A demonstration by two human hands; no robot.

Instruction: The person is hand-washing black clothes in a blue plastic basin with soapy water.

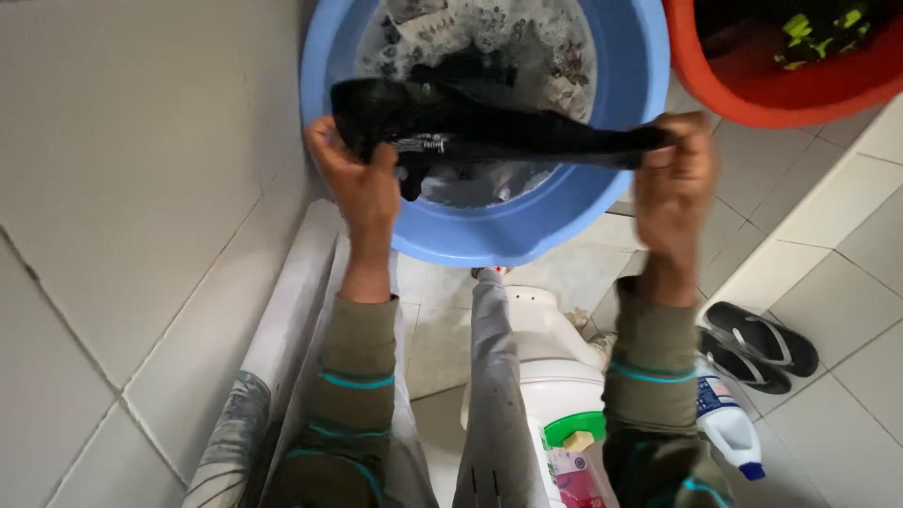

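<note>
1. Black garment (489, 132), wet, held stretched level between both hands just above the blue basin (527, 230).
2. Left hand (362, 179): fingers curled tight around the bunched end. Right hand (673, 179): motion-blurred, fingers closed on the narrow end.
3. Basin holds grey sudsy water (555, 38) with other cloth submerged. Judgement: soaking done, this piece mid-wash or being wrung; rinsing appears outstanding.
4. Red basin (752, 94) adjacent on the tiled floor (828, 245), contents dark with a green-patterned item; unclear whether washed.
5. Bleach-type bottle (729, 428) and black sandals (762, 343) near the right sleeve.
</note>
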